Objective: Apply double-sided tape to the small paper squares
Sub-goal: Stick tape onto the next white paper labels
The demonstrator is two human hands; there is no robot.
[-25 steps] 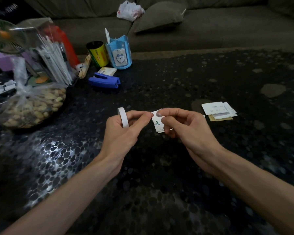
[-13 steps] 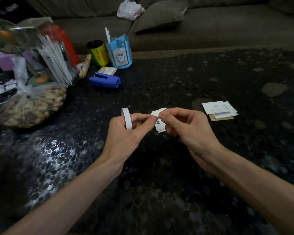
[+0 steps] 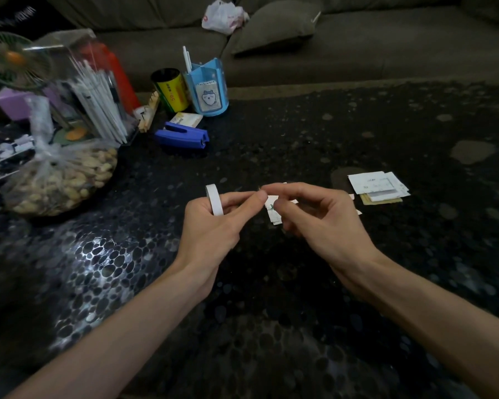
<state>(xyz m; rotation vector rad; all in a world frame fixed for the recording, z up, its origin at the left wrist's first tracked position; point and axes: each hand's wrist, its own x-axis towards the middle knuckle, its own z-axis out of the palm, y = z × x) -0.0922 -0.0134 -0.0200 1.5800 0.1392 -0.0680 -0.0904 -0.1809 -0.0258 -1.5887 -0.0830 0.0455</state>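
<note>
1. The paper square (image 3: 272,212) is held in the air just above the table (image 3: 271,312), between the two hands and near the middle of the view. It is white with a small green mark. It may be more than one sheet held together; I cannot tell.
2. The right hand (image 3: 320,223) pinches the paper square at its upper part, with the thumb and curled fingers.
3. The left hand (image 3: 211,228) grips the tape roll (image 3: 213,198), which stands upright on the far side of the palm. Its thumb and forefinger reach to the upper left corner of the square and almost meet the right fingertips.
4. A strip of tape between the fingertips is too small to see. I judge that the step in hand is to put the tape end on this square, and that the step is not finished, because the roll is so close to the paper.
5. A pile of papers (image 3: 376,187) lies on the table to the right, apart from the hands. I cannot tell if these already carry tape or wait for it, so the task seems to be somewhere in the middle.
6. Farther to the left stand a blue stapler (image 3: 182,136), a pen holder (image 3: 206,90), a yellow can (image 3: 170,89) and a bag of nuts (image 3: 61,177). None of them takes part now.
</note>
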